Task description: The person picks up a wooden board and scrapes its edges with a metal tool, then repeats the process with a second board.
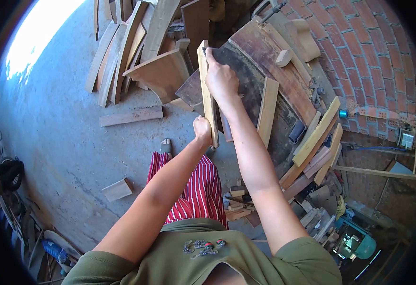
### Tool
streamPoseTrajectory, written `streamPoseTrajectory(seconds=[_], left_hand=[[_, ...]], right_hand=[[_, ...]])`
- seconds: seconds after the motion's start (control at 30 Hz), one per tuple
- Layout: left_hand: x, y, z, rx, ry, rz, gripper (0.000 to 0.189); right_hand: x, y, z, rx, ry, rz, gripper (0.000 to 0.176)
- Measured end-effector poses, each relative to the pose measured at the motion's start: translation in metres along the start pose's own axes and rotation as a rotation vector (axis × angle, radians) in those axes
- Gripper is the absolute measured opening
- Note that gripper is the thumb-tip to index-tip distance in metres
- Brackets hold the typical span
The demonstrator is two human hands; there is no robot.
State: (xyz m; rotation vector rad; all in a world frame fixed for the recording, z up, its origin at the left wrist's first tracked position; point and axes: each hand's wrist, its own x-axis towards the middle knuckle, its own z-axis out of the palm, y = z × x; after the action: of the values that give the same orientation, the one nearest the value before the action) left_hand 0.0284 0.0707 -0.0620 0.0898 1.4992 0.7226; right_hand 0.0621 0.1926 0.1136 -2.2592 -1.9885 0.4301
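Note:
A long, narrow light wooden board [205,78] stands on edge in front of me, over the near edge of a dark worktable [253,71]. My left hand [202,130] is closed round its near end. Near its far end is my right hand [221,80], its index finger stretched along the board's top and the other fingers curled; what those curled fingers hold, if anything, is hidden. Another light board [267,111] lies on the worktable to the right of my right forearm.
Curved planks [122,61] lean in a pile at the back left. On the floor lie a plank [131,116] and a short block [118,190]. More boards [317,133] are stacked at the right, before a brick wall [360,57]. A teal machine [365,246] stands lower right.

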Motion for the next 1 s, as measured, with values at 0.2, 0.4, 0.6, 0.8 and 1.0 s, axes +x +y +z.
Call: streamPoseTrajectory(seconds=[0.2,0.4,0.6,0.8,1.0], left_hand=[[-0.008,0.009,0.003,0.019,-0.006,-0.186,0.041],[0.010,-0.009,-0.002,0.042,-0.012,-0.092,0.044],[0.007,-0.009,0.001,0.055,-0.005,-0.063,0.043],[0.015,-0.015,0.000,0.017,0.002,-0.083,0.041],[0.009,-0.012,0.001,-0.021,-0.011,-0.111,0.042]], right_hand=[[-0.041,0.006,0.000,-0.039,-0.095,0.014,0.066],[0.007,0.000,0.001,-0.024,-0.024,0.003,0.063],[-0.002,-0.002,-0.002,-0.071,-0.056,0.006,0.061],[-0.004,-0.004,-0.008,-0.162,-0.068,-0.019,0.059],[0.014,-0.001,0.003,-0.049,0.010,-0.046,0.063]])
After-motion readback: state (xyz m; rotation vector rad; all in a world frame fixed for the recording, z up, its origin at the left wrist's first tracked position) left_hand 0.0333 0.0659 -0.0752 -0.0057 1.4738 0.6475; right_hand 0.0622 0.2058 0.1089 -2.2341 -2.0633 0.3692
